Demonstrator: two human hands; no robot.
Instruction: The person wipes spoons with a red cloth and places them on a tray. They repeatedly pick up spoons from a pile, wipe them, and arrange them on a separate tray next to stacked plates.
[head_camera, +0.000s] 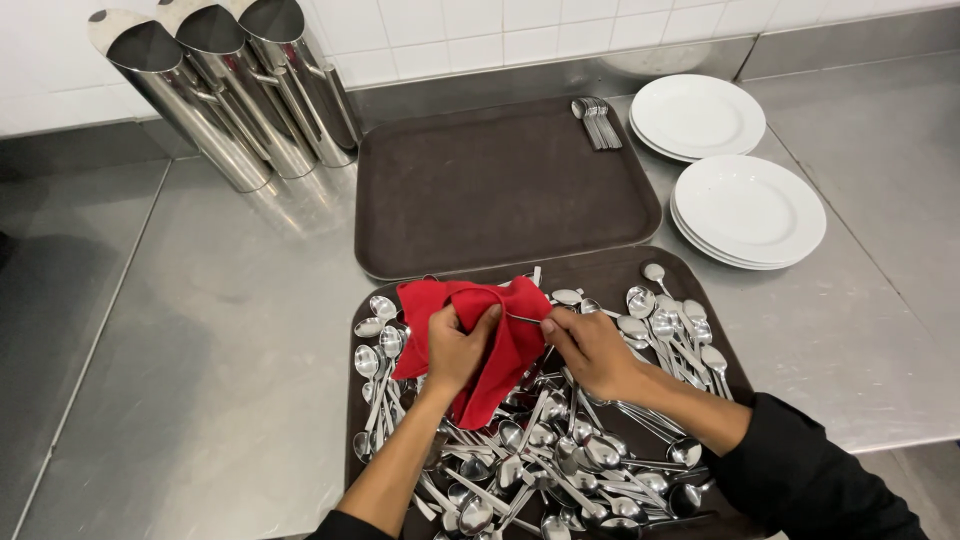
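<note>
My left hand grips a red cloth bunched over the near brown tray. My right hand pinches the thin handle of a spoon whose other end goes into the cloth. Under both hands the near tray is heaped with several loose steel spoons. A second brown tray lies just beyond, bare except for a small bundle of spoons at its far right corner.
Three slanted steel cylinder holders stand at the back left against the white tiled wall. Two stacks of white plates sit on the steel counter to the right of the trays.
</note>
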